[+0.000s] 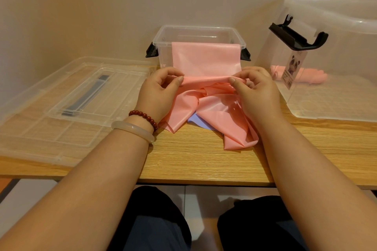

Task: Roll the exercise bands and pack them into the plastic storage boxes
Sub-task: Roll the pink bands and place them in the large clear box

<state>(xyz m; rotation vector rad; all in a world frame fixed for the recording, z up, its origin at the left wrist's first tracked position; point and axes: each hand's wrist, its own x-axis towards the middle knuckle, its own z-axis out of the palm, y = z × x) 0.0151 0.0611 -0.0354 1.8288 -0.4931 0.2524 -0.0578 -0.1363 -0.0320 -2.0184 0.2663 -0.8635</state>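
Pink band (pixel 206 57) is lying lengthwise away from you, draping from the front rim of the clear box (pixel 164 55) down onto the worktop (pixel 193 161). Your left grip (pixel 161 91) and right grip (pixel 255 89) are each pinching a side edge, equally near, so the crosswise fold is probably going to roll toward the box.

Only a corner of the lavender sheet (pixel 196 122) shows from under the pink band (pixel 206 57); remainder covered. Print on the label (pixel 293 70) of the large box (pixel 336 47): too small to read. Large box runs off the right edge. Inside it, pink rolls (pixel 310 77) blurred by the wall; count indeterminate. Left edge cuts the lid (pixel 40 124). Fingers (pixel 252 73) of the right hand (pixel 259 91) partly tucked behind the band's fold. Draped band covers most of the small box (pixel 195 27) front wall.
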